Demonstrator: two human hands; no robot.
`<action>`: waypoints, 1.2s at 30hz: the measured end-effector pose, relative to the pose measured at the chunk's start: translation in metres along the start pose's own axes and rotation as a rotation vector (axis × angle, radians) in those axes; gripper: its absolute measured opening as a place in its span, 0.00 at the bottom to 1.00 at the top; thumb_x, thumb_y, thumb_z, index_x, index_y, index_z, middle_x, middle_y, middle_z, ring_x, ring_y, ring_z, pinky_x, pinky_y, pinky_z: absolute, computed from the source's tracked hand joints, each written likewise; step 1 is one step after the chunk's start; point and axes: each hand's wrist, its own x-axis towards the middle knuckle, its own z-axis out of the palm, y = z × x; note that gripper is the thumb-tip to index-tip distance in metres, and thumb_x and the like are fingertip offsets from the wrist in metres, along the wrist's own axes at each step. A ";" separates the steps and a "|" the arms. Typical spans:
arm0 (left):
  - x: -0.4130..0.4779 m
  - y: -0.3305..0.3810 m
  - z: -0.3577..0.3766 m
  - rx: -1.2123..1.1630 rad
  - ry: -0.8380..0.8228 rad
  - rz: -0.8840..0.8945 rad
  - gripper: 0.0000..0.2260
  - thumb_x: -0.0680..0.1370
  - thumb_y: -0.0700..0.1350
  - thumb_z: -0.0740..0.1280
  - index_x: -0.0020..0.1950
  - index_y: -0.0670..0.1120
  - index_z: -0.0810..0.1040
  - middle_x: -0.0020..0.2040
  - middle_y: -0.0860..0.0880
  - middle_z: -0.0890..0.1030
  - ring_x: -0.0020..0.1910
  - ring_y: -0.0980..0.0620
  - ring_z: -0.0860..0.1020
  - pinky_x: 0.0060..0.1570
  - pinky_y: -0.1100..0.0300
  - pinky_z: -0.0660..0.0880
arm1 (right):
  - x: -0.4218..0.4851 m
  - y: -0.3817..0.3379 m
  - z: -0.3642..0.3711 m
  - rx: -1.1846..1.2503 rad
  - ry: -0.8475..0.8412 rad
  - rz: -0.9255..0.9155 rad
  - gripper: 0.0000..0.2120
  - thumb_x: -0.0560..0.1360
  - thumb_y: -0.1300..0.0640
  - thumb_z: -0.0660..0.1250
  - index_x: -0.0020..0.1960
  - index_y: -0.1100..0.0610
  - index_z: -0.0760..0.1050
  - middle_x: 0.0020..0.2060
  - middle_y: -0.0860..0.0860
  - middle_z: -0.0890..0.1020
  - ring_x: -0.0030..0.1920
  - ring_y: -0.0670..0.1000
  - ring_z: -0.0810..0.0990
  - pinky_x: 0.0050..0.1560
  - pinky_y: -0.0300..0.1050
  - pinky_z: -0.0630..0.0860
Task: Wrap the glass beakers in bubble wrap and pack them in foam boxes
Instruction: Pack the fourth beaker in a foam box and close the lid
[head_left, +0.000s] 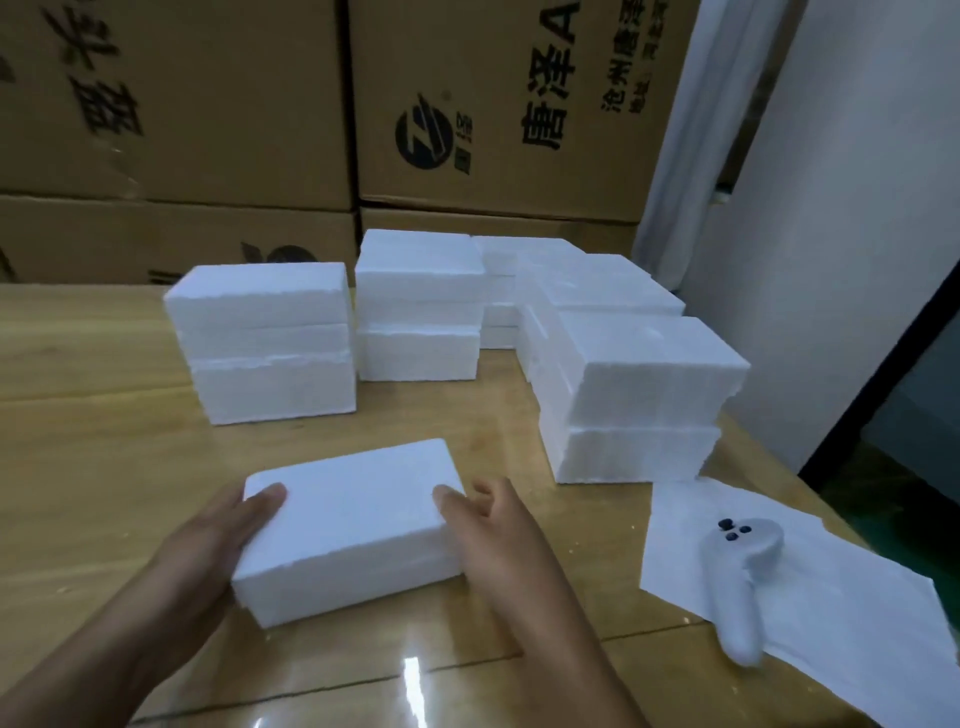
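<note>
Foam box (353, 525) gripped by fingers (265, 496) of left hand (213, 545), right hand (504, 545); foam stacks (270, 343) behind, controller (737, 571) on paper (841, 613).

Foam box (348, 525) interior out of sight

White foam boxes (270, 343), tan wood-grain table (104, 441), brown cartons (208, 104) with black print, grey controller (737, 571)
</note>
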 end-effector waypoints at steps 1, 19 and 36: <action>-0.001 0.002 0.001 0.045 0.010 -0.001 0.17 0.78 0.52 0.68 0.57 0.40 0.81 0.45 0.43 0.85 0.39 0.46 0.82 0.37 0.54 0.76 | -0.001 0.002 0.002 -0.009 0.025 0.000 0.33 0.68 0.33 0.60 0.68 0.47 0.67 0.59 0.42 0.78 0.55 0.45 0.78 0.54 0.45 0.75; -0.017 -0.008 0.024 0.103 0.271 0.203 0.13 0.72 0.60 0.67 0.40 0.53 0.85 0.42 0.55 0.86 0.44 0.53 0.82 0.54 0.50 0.77 | 0.019 0.013 0.009 0.058 0.231 -0.057 0.18 0.73 0.37 0.62 0.56 0.47 0.73 0.44 0.40 0.80 0.44 0.41 0.78 0.37 0.40 0.71; 0.108 -0.008 0.099 0.040 0.160 0.302 0.10 0.83 0.53 0.59 0.60 0.54 0.75 0.55 0.63 0.79 0.55 0.64 0.75 0.48 0.76 0.67 | 0.156 -0.012 -0.013 0.193 0.468 -0.044 0.16 0.77 0.42 0.61 0.53 0.54 0.72 0.41 0.47 0.78 0.40 0.45 0.75 0.34 0.43 0.66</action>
